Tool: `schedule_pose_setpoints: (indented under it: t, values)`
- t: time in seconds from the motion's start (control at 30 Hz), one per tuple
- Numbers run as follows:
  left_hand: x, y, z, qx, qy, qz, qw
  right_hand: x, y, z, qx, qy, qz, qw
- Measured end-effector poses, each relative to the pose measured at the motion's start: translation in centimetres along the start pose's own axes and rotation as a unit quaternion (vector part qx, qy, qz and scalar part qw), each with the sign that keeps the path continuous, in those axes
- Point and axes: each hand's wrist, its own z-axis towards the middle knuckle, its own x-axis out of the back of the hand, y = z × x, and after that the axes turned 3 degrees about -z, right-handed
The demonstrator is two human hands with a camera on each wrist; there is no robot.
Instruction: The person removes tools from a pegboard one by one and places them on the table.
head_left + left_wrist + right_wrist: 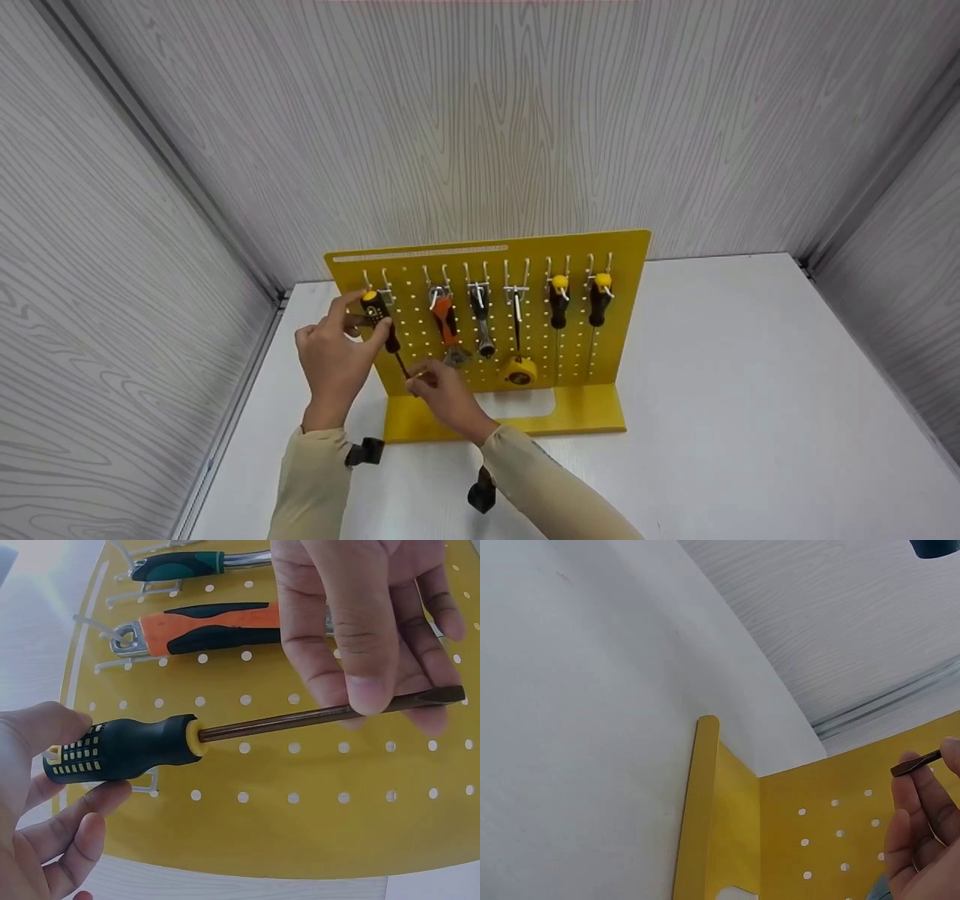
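Woodgrain panels [480, 112] border the white table [712, 360] beneath the screwdriver [169, 742].

The head camera looks forward and down at the table [735, 420] and whole pegboard [540, 319], while the left wrist camera [365, 451] faces its left edge closely and the right [482, 493] slants past its lower left corner, both sharing the screwdriver's tip [435, 697].

Yellow pegboard [577, 246] upright on white table [735, 375], metal hooks [517, 288] across upper part. Hanging there, left to right: adjustable wrench [446, 320] with orange-black handle; tool [176, 567] with green-black handle, metal shaft; yellow tape measure [519, 372] on dark strap [517, 334], low on board; 2 yellow-capped screwdrivers [559, 311] side by side, shafts down. Behind: pale wood-grain back wall [480, 112], matching left wall [112, 247], right wall [907, 195].
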Motion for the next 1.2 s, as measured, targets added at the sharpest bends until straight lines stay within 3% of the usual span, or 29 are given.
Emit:
schedule_pose_setpoints:
  t: [0.5,0.93,1.2]
  values:
    - [0.8,0.6,-1.4,-0.015,0.024,0.008,0.9996,-0.1,-0.1,-1.2,0.010,-0.001,-0.021,0.9997]
    - [1.5,1.5,-2.4,-0.017,0.021,0.012,0.9996,0.0,-0.1,-2.4,-0.009,-0.006,-0.019,0.9998]
    - [1.9,2.7,-3.5,0.001,0.012,-0.012,0.9999,0.8,0.2,-4.1,0.018,-0.004,-0.018,0.9997]
